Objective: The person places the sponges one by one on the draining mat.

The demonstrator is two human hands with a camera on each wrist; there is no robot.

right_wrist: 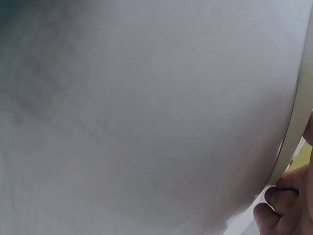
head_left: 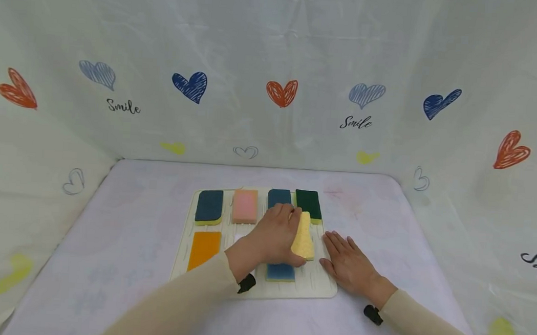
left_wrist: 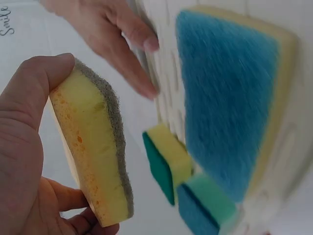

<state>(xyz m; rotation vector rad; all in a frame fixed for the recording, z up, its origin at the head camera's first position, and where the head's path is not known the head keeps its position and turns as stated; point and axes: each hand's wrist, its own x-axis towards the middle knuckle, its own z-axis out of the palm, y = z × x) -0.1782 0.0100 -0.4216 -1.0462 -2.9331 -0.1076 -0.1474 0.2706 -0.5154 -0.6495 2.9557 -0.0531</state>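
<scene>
Between its thumb and fingers my left hand (head_left: 274,235) grips a yellow sponge (head_left: 303,237), holding it above the right part of a cream mat (head_left: 252,288). In the left wrist view this sponge (left_wrist: 90,147) shows a grey scouring layer on one face. Flat on the table just right of the mat, my right hand (head_left: 351,264) rests with its fingers near the mat's edge and holds nothing. A blue sponge (head_left: 280,272) lies below the left hand. Behind that hand are another blue sponge (head_left: 279,197), partly hidden, and a dark green one (head_left: 308,205).
On the mat's left side lie a dark blue sponge (head_left: 209,206), a pink sponge (head_left: 245,206) and an orange one (head_left: 204,249). A white cloth (head_left: 115,260) covers the table, and a curtain printed with hearts (head_left: 276,45) surrounds it.
</scene>
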